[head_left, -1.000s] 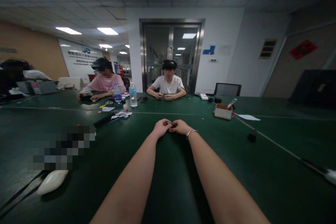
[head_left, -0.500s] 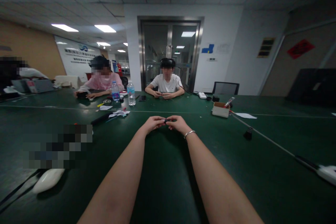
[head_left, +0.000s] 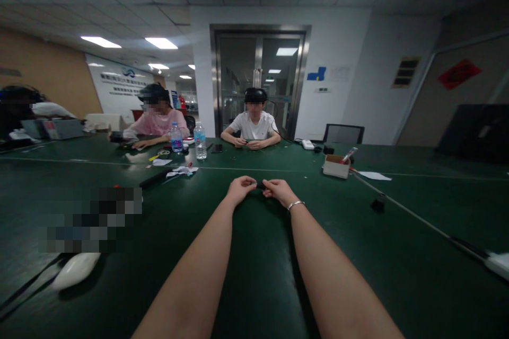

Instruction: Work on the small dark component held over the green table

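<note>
A small black object (head_left: 261, 185) is held between my two hands above the green table (head_left: 254, 233). My left hand (head_left: 240, 189) pinches its left end with the fingertips. On its right end are the closed fingers of my right hand (head_left: 279, 192), which has a silver bracelet at the wrist. The object's exact shape is too small and dark to make out.
Two bottles (head_left: 200, 141) and crumpled paper (head_left: 182, 171) lie left of centre. An open box (head_left: 336, 166), a cable (head_left: 413, 213) and a black clip-like item (head_left: 378, 204) are at the right. A white rounded object (head_left: 76, 270) lies near left. People sit across and left.
Both my hands have shifted slightly to the right with the black object, and more of it shows between my fingers.
</note>
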Tool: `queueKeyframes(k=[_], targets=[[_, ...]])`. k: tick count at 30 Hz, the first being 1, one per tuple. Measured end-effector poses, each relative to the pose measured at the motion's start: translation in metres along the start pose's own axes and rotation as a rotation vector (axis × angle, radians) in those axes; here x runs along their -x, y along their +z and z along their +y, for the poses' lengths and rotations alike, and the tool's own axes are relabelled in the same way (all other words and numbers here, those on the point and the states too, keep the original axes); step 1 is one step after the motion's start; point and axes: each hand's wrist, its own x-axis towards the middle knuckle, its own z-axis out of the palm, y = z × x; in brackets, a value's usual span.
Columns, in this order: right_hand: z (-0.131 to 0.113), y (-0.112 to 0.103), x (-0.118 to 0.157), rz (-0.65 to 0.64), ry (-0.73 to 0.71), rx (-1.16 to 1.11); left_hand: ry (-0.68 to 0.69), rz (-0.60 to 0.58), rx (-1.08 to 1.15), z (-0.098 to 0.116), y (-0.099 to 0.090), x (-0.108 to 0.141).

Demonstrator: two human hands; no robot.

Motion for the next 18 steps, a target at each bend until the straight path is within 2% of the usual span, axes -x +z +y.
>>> queueKeyframes(k=[5, 11, 18], targets=[[0.0, 0.006, 0.0, -0.04, -0.036, 0.098, 0.065, -0.011, -0.011, 0.002, -0.008, 0.003], [-0.003, 0.009, 0.004, -0.04, -0.033, 0.057, -0.005, -0.037, -0.041, 0.003, -0.009, 0.003], [-0.004, 0.007, 0.009, -0.036, -0.073, -0.01, -0.045, -0.005, -0.099, 0.011, -0.006, 0.007]])
